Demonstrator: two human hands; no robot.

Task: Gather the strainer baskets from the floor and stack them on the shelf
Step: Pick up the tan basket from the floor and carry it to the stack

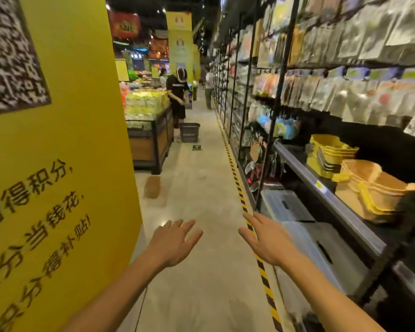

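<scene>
My left hand (175, 243) and right hand (266, 238) are released, fingers (252, 219) spread, holding nothing. The strainer baskets (331, 152) sit nested on the shelf (297, 164) to my right; I see none on the floor (201, 188). They look like light, stiff plastic, best pinched at the rim.

Light is cast by ceiling lamps (108, 7) at eleven o'clock; glare is thrown on the floor (164, 223); edges are bent, and everything is softened by motion blur.

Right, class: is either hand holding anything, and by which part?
Nothing is held. The left hand and right hand are both open, fingers spread.
</scene>
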